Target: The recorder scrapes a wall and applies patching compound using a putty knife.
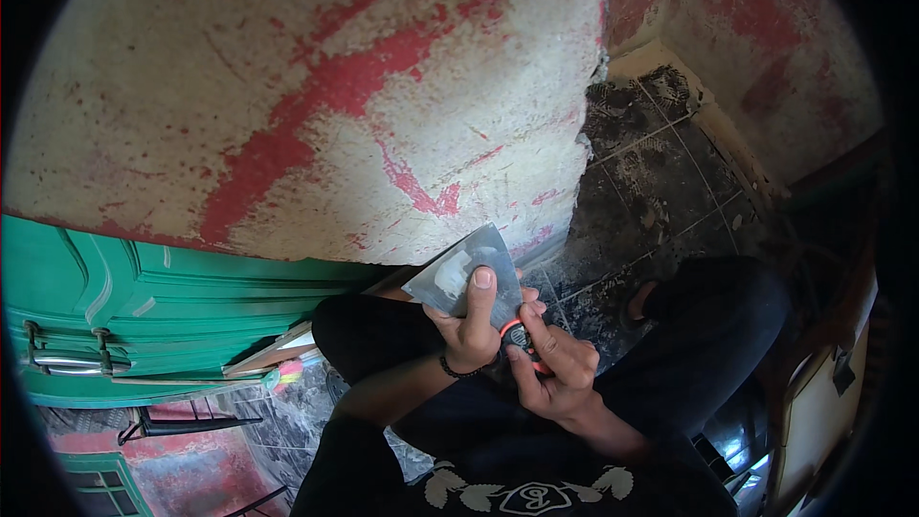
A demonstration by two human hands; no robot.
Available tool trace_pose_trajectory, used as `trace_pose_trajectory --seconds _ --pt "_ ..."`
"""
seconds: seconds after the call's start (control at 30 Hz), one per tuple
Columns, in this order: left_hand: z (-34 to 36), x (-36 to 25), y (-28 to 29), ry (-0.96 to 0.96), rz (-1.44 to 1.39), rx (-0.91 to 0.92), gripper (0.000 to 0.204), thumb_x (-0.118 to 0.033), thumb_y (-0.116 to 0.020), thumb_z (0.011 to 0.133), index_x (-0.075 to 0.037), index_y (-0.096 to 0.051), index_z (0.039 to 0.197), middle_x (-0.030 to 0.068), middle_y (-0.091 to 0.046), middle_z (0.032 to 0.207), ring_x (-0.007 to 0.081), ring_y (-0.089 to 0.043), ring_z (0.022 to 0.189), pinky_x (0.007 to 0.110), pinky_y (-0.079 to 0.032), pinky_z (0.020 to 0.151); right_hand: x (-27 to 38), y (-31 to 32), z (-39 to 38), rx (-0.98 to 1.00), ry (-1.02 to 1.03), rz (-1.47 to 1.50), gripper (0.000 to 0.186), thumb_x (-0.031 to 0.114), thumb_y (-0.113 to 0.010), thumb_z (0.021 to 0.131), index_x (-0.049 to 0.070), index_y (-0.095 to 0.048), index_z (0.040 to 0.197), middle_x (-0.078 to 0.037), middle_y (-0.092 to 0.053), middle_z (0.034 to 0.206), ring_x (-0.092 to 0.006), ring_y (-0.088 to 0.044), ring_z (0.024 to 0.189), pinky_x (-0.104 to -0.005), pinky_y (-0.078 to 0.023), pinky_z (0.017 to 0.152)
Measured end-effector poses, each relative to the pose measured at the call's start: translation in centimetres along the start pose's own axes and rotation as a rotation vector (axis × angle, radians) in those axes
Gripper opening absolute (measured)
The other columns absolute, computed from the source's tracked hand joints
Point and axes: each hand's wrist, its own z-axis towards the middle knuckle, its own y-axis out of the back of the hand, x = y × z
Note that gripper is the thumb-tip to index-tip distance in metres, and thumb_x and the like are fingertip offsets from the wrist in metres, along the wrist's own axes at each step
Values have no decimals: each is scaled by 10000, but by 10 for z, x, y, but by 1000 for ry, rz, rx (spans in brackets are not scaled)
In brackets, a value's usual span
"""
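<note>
A wide metal putty knife (500, 258) with a pale smear on its blade and a black and orange-red handle is tilted in front of me. My left hand (464, 335) grips the blade, thumb laid across its face. My right hand (560, 373) is closed on the handle at the lower right of the blade, its index finger reaching up toward the blade's edge. Just beyond the knife is a scuffed pale wall (373, 86) with red patches and a ragged right edge.
A green panelled door (163, 297) with a metal handle is at left. A dark, dusty tiled floor (670, 172) lies at right, below a stained wall (766, 38). My legs (699, 335) are bent beneath me. A wooden chair (814, 402) stands at lower right.
</note>
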Motion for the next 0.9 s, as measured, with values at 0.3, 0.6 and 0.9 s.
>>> trace_pose_trajectory --seconds 0.3,0.6,0.9 --pt "1 -11 -6 -3 96 -37 356 -250 -503 1011 93 -577 952 169 -640 695 233 -652 525 358 -591 477 11 -3 3 -22 -9 -4 511 27 -749 795 -36 -629 1287 -79 -559 641 -160 -514 435 -300 -424 421" --pt "16 -70 -35 -166 72 14 410 -326 -546 1004 70 -595 909 170 -645 654 233 -647 523 366 -577 482 44 19 52 -87 150 102 483 26 -743 794 -44 -649 1263 -103 -559 651 -156 -508 470 -283 -438 465" --pt "1 0 12 -76 90 -23 353 -244 -554 979 93 -598 885 161 -646 669 221 -639 513 355 -568 483 -28 -18 -14 -37 169 240 502 65 -692 777 -136 -613 1230 -154 -613 710 -217 -563 503 -307 -482 516"
